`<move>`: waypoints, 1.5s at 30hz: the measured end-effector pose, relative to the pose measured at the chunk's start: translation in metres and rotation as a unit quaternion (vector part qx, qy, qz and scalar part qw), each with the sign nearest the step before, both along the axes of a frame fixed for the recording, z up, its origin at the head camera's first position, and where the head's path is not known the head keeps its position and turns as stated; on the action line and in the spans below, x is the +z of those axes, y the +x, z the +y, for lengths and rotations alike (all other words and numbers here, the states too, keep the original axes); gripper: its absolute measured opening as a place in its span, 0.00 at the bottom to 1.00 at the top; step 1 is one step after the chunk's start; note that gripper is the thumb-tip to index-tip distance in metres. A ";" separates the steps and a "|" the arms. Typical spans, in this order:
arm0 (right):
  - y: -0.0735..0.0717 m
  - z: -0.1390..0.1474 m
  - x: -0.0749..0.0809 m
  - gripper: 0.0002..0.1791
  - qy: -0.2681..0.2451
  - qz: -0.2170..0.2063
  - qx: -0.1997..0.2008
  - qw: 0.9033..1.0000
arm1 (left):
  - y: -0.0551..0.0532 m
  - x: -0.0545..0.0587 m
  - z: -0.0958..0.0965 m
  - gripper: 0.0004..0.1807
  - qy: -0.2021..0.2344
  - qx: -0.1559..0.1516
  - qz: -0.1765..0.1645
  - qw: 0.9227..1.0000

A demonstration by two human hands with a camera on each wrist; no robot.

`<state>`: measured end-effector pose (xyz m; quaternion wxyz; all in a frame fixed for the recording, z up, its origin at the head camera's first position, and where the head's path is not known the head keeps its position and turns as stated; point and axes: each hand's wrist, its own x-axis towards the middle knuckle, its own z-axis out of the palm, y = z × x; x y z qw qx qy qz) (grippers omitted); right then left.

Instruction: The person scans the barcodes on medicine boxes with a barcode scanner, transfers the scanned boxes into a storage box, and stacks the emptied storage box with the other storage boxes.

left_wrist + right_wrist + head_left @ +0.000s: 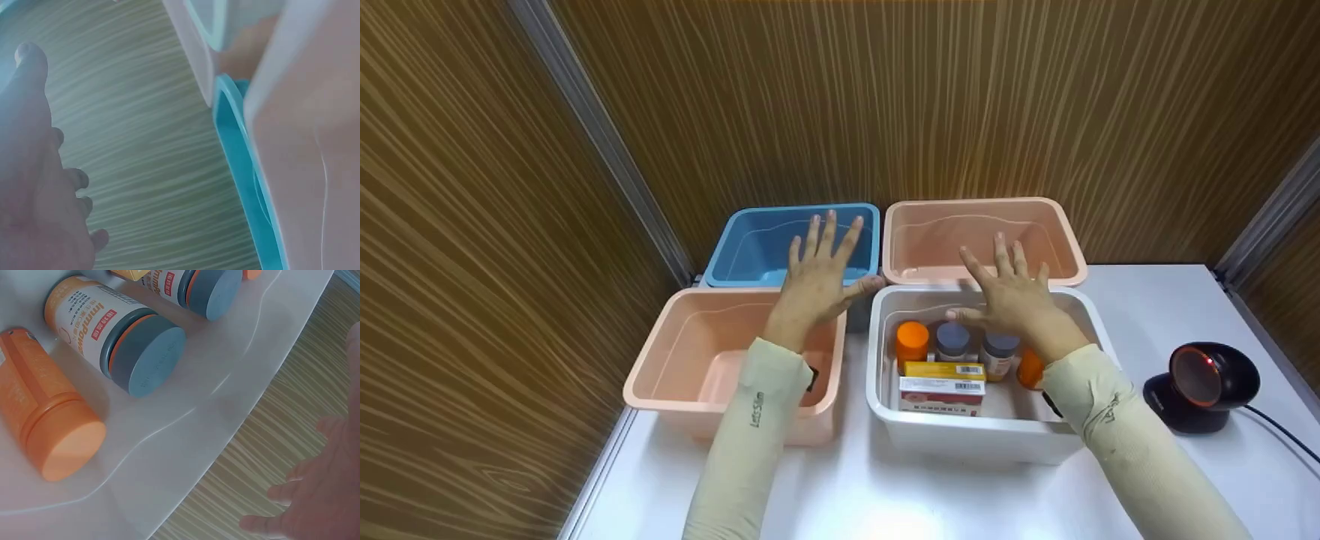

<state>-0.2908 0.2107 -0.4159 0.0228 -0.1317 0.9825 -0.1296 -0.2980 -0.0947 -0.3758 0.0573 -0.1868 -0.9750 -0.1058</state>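
Observation:
My left hand (813, 288) hovers with spread fingers over the inner edge of the front pink bin (682, 337), its fingertips in front of the blue bin (750, 247). Fingers spread as well, my right hand (1014, 300) is above the white bin (982, 431) and holds nothing. Inside the white bin are an orange-capped bottle (912, 341), two grey-capped bottles (952, 341), a second orange bottle (50, 410) partly hidden by my right arm, a yellow box (941, 370) and a white and red box (941, 397). One grey-capped bottle (112, 332) shows its label in the right wrist view.
A second pink bin (982, 212) stands behind the white one, against the wood-patterned wall (885, 97). On the right of the white table (1155, 300) sits a black scanner (1204, 386) with a red light and a cable.

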 end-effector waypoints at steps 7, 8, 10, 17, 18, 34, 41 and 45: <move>0.002 0.004 -0.002 0.62 -0.002 0.001 0.009 1.000 | 0.010 -0.005 0.009 0.54 0.009 -0.013 -0.007 1.000; 0.003 0.004 -0.002 0.62 -0.003 0.002 0.010 1.000 | 0.011 -0.006 0.010 0.54 0.010 -0.013 -0.008 1.000; 0.003 0.005 -0.003 0.61 -0.004 0.006 0.010 1.000 | 0.013 -0.008 0.012 0.55 0.009 -0.013 -0.013 1.000; 0.007 0.006 -0.003 0.60 -0.008 0.017 0.015 1.000 | 0.017 -0.014 0.015 0.56 0.013 -0.016 -0.026 0.999; 0.007 0.006 -0.003 0.60 -0.007 0.019 0.016 1.000 | 0.018 -0.014 0.015 0.56 0.013 -0.016 -0.026 0.999; 0.008 0.005 0.006 0.57 -0.026 0.013 0.058 0.998 | 0.048 -0.020 0.020 0.54 0.053 -0.024 -0.030 0.998; 0.007 0.003 0.002 0.53 -0.060 0.030 0.093 0.993 | 0.074 -0.036 0.026 0.56 0.073 -0.034 -0.037 0.996; 0.009 -0.002 -0.001 0.49 -0.078 0.040 0.114 0.990 | 0.087 -0.047 0.034 0.56 0.079 -0.035 -0.052 0.995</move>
